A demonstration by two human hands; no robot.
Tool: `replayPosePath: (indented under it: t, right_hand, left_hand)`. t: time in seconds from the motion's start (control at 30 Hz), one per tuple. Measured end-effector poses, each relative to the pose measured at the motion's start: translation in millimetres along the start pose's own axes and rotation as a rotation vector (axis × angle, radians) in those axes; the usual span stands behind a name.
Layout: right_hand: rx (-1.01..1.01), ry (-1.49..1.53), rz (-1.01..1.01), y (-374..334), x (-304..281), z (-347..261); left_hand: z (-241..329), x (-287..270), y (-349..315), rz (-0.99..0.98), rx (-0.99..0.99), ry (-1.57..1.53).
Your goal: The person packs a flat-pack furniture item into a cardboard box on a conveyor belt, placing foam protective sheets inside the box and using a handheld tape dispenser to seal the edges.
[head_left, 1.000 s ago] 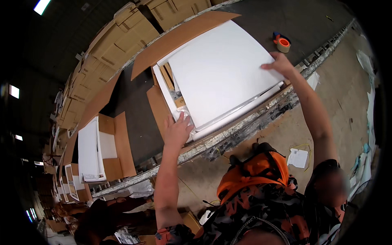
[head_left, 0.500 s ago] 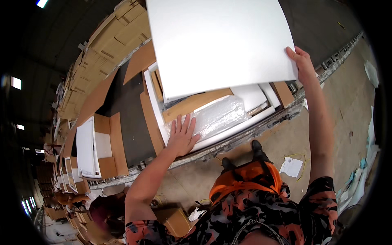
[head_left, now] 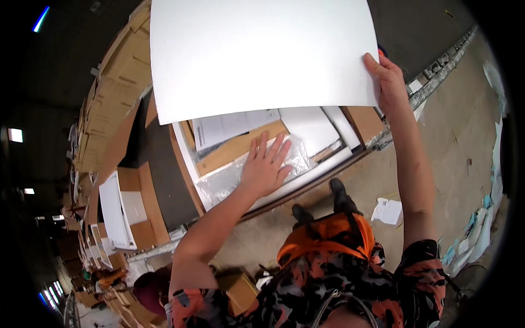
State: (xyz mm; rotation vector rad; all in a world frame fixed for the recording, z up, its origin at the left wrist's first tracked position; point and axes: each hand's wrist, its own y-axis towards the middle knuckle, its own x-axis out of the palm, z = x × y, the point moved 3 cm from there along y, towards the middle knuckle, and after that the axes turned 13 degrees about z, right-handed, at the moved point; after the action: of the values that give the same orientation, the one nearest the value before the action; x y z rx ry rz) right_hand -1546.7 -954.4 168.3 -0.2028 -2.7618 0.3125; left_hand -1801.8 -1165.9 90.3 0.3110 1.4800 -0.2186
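Observation:
A large white foam sheet [head_left: 262, 60] hangs raised over an open carton, its right edge gripped by my right hand [head_left: 387, 82]. The thumb lies on the face of the sheet. My left hand [head_left: 266, 167] rests with fingers spread on a clear plastic-wrapped packet [head_left: 224, 183] inside the carton, fingertips at a wooden board [head_left: 240, 146]. Printed paper sheets [head_left: 232, 128] lie beyond the board, partly covered by the foam sheet. White foam strips [head_left: 339, 158] line the carton's near side, and a brown cardboard flap [head_left: 363, 123] stands at its right.
The carton sits on a dark conveyor [head_left: 169, 186] with a metal rail. Another open carton [head_left: 123, 210] with white contents stands to the left. Stacked brown cartons [head_left: 112, 82] rise behind. Another person's dark red head covering [head_left: 150, 292] shows at lower left. A paper scrap [head_left: 387, 211] lies on the floor.
The foam sheet has shifted left in view with my right hand. My left hand has slid farther in over the plastic packet toward the board. Printed papers now show.

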Motion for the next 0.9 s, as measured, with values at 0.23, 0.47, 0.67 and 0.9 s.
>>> replayPosePath:
  t: [0.23, 0.47, 0.67, 0.9]
  right_hand:
    - [0.037, 0.043, -0.146, -6.5, 34.6, 0.6]
    - [0.114, -0.175, -0.231, -31.7, 33.3, 54.0]
    - [0.013, -0.290, -0.301, -10.6, 22.9, 113.6]
    - [-0.117, -0.734, -0.474, -12.4, 26.5, 105.6]
  left_hand:
    - [-11.6, -6.1, 17.6, 0.136, -0.062, -0.036]
    - [-72.3, 4.4, -116.3, 0.324, -0.417, 0.137]
    - [-60.3, -15.3, -94.5, -0.093, -0.559, -0.406]
    - [-13.6, -92.2, -155.5, -0.094, -0.822, -0.473]
